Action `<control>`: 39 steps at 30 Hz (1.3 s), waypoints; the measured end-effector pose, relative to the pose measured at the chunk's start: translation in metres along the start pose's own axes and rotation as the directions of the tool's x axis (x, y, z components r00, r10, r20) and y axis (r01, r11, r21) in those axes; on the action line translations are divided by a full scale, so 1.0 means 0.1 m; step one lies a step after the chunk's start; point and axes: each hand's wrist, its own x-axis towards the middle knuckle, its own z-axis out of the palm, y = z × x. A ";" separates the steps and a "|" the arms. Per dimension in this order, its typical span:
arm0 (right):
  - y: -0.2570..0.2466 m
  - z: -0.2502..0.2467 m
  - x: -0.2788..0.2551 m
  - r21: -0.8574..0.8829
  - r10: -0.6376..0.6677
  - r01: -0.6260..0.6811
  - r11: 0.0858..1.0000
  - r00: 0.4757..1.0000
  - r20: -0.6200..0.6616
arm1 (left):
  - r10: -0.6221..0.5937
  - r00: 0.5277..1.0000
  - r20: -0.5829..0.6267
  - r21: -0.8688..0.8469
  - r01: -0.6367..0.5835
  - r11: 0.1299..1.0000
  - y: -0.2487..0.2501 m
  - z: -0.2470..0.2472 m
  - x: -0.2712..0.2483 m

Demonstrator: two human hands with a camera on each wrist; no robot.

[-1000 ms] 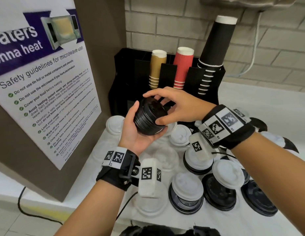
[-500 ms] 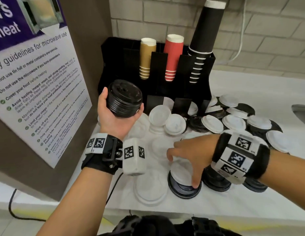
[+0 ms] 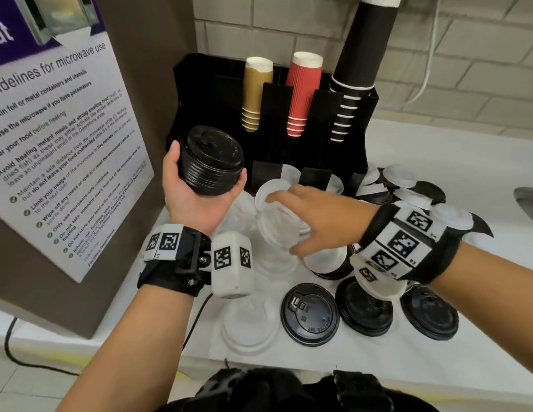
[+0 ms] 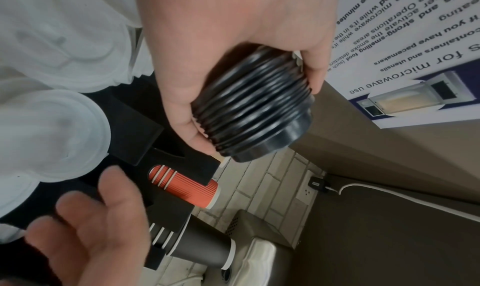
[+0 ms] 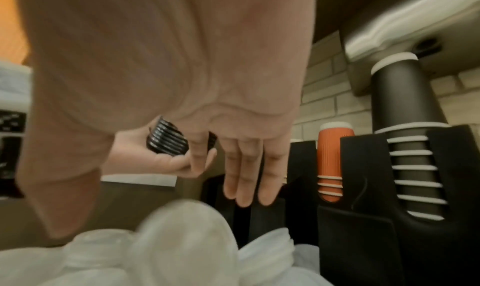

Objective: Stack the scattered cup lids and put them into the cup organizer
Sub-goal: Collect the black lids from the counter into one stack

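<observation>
A big paper poster [image 3: 51,138] about microwave rules hangs to the left of the black cup organizer [image 3: 289,114]. It is flat and smooth, with small print.

Just in front of the organizer's left end, the left hand [image 3: 194,197] is curled around a stack of black lids [image 3: 210,163]. The lids are round, shiny plastic, and their edges make thin ridges down the side of the stack. The thumb and fingers wrap the sides, and the stack is held up off the white counter [image 3: 408,367].

The organizer is a boxy black holder with tall slots. In it stand three piles of paper cups, upside down: a smooth tan pile [image 3: 256,93], a ribbed red pile [image 3: 304,93], and a tall dark pile [image 3: 360,66] with white rims.

In front of the organizer, the right hand [image 3: 321,221] reaches over a heap of see-through lids [image 3: 277,230]. Its fingers are straight and close together, and the wrist view is blurry, so I cannot tell if they touch a lid.

Near the counter's front edge, further from the organizer, a flat black lid [image 3: 310,315] lies alone, with a clear lid [image 3: 249,325] to its left. To the right of the hand, more white lids [image 3: 399,176] and black lids lie scattered, some on top of others.
</observation>
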 end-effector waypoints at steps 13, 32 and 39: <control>-0.16 0.71 -0.30 -0.217 -0.272 0.371 0.903 0.883 0.382 | 0.019 1.000 -0.009 0.033 -0.019 0.999 -0.12 0.06 0.05; 0.28 -0.08 -0.22 0.546 0.057 0.294 0.785 0.842 -0.536 | -0.150 0.972 0.180 0.216 0.109 0.970 -0.52 0.01 -0.02; 0.29 -0.06 -0.18 0.559 0.103 0.292 0.776 0.816 -0.569 | -0.253 0.944 0.213 0.309 0.181 0.934 -0.72 -0.06 -0.05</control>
